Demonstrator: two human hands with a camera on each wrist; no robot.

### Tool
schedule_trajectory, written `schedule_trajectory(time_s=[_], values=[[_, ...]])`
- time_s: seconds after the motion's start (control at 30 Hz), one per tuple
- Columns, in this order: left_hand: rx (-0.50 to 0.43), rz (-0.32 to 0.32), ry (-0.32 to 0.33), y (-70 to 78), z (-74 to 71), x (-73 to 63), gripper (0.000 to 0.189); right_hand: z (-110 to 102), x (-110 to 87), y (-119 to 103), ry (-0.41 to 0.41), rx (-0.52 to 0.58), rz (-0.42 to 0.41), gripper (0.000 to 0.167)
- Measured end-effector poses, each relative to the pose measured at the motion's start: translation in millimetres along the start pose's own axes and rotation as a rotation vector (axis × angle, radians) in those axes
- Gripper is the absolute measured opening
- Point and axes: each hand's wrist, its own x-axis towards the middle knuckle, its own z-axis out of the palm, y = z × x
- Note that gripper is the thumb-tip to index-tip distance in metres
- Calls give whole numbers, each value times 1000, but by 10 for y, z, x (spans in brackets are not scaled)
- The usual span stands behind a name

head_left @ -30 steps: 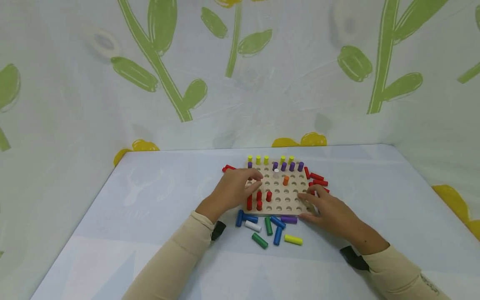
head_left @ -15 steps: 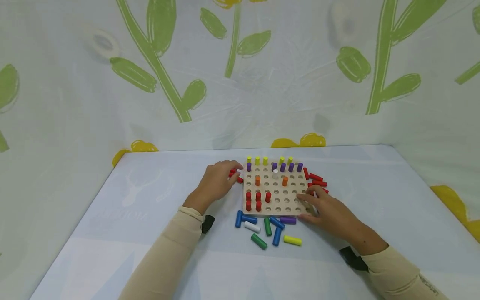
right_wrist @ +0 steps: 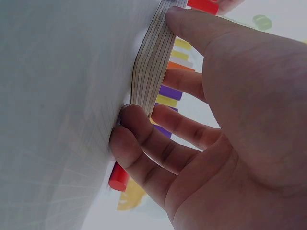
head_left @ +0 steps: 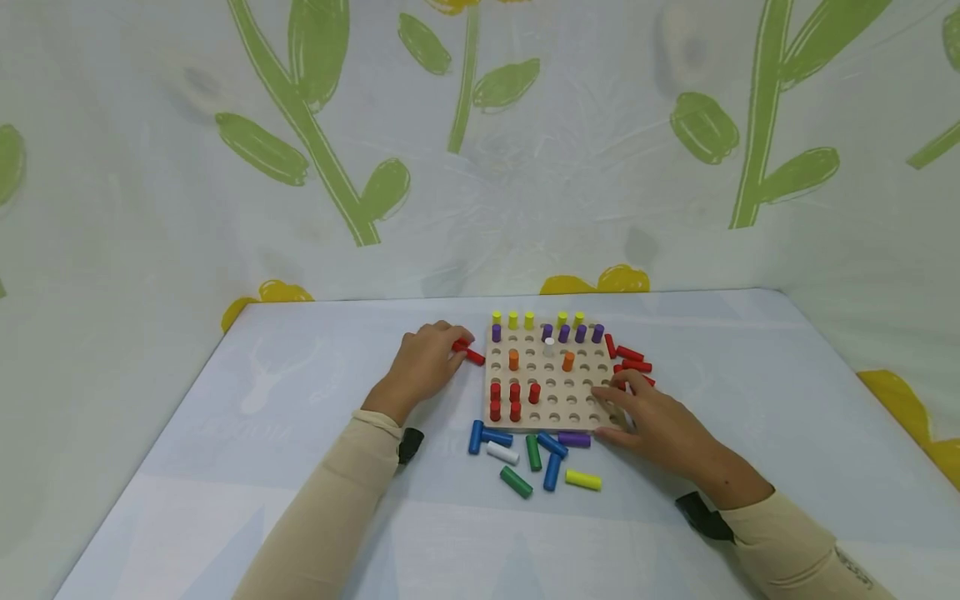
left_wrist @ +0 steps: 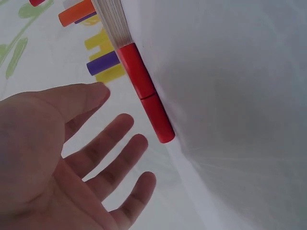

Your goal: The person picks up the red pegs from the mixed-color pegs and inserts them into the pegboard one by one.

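A wooden pegboard [head_left: 561,392] lies on the table with upright pegs in it: yellow ones [head_left: 513,321] and purple ones [head_left: 564,334] at the back, two orange pegs [head_left: 513,360], a white peg [head_left: 549,347], and several red ones at front left. My right hand [head_left: 660,419] grips the board's front right corner, thumb at the front edge and fingers along the side. Just off the board's left side, my left hand [head_left: 422,360] reaches over loose red pegs [head_left: 471,355]. In the left wrist view its fingers are spread beside two red pegs [left_wrist: 158,119] lying end to end.
In front of the board lie loose blue [head_left: 552,472], green [head_left: 516,482], white [head_left: 502,452], purple [head_left: 574,439] and yellow pegs [head_left: 583,480]. More red pegs [head_left: 636,366] lie along its right side, close to my right hand. A leaf-patterned cloth [head_left: 495,208] rises behind the table.
My left hand has moved left, from over the board to the loose red pegs, uncovering an upright orange peg at the board's left. My right hand has stayed at the corner.
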Motion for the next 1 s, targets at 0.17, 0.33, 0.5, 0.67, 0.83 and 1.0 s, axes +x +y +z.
schedule_trajectory(time_s=[0.17, 0.33, 0.5, 0.67, 0.83, 1.0], values=[[37, -19, -22, 6, 40, 0, 31, -7, -2, -2, 1, -2, -3, 66], [68, -11, -33, 15, 51, -13, 34, -8, -3, 7, 9, -4, -7, 66], [83, -10, -67, 23, 63, -22, 36, -11, -1, 9, 6, -1, -8, 66], [65, -16, -81, 21, 75, -12, 30, -13, -6, 10, 10, -3, -7, 65], [51, -28, -103, 21, 85, -1, 25, -11, -1, 5, 10, -4, -9, 66], [55, -23, -110, 19, 93, 7, 24, -15, -1, 5, 10, -8, -8, 66]])
